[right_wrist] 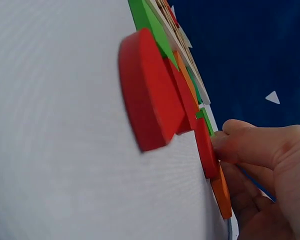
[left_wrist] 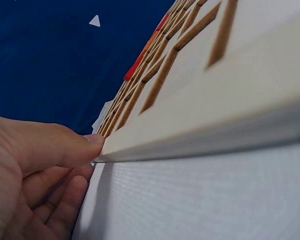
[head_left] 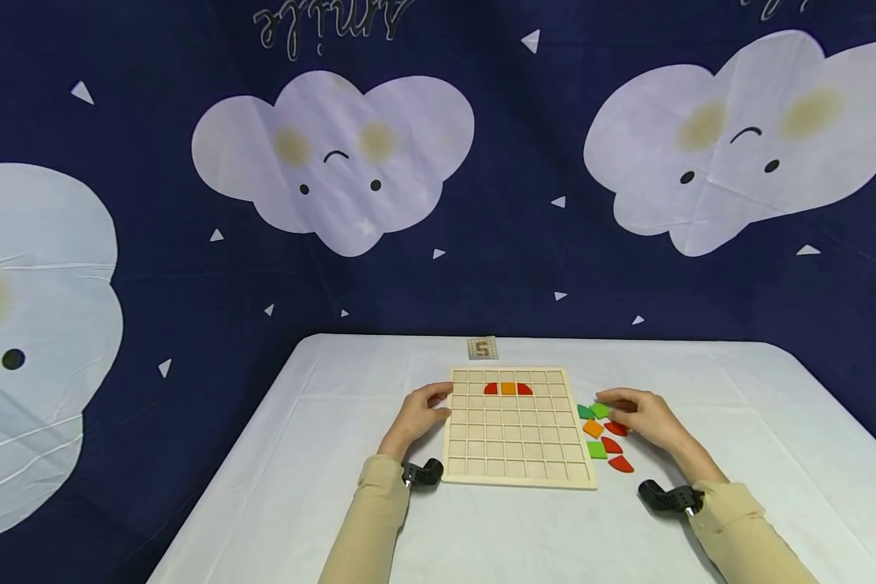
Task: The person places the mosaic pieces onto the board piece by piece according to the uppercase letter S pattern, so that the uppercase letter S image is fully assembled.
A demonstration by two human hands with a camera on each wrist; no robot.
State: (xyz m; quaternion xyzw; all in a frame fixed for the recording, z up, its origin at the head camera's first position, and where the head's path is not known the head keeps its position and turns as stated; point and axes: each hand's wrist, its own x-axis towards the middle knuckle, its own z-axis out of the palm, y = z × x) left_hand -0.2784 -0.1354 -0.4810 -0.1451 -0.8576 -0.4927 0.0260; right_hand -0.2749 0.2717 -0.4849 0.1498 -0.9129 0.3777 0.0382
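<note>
Grid board [head_left: 518, 442]: flat on the white desk [head_left: 526, 535], between the two hands.
Set row: red piece [head_left: 491, 389], orange square [head_left: 508, 389] and second red piece [head_left: 525, 389], side by side in the second row from the far edge.
Loose pieces [head_left: 597, 450]: green, orange and red, on the desk close by the board's right edge.
Left hand [head_left: 414, 412]: at the board's left edge, thumb touching it; thumb and forefinger apart.
Right hand [head_left: 646, 418]: at the loose pieces, thumb against a red one; cannot tell whether its fingers are clamped on it.
Patterned card [head_left: 483, 348]: beyond the board's far edge.
</note>
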